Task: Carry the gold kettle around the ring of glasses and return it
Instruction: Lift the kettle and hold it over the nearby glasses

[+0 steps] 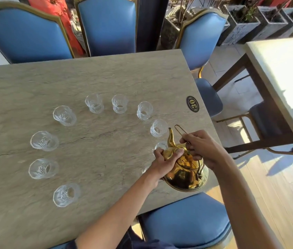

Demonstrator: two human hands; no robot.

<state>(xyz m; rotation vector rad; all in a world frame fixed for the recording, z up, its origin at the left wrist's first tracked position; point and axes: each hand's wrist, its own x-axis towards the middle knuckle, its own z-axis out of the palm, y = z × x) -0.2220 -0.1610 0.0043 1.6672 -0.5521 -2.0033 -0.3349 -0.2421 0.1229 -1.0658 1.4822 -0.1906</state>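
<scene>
Table edge (pixel 208 126), kettle (pixel 187 169) perhaps overhanging.

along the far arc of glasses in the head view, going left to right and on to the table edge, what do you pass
far-left glass → second glass → third glass → fourth glass → fifth glass → black oval number plate marked 30

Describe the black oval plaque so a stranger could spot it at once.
Start at the stone-patterned table ringed with clear glasses. Follow its right edge, just beyond the gold kettle held by both hands. There lies the black oval plaque, flat and dark, marked 30, unlike the transparent upright glasses.
</scene>
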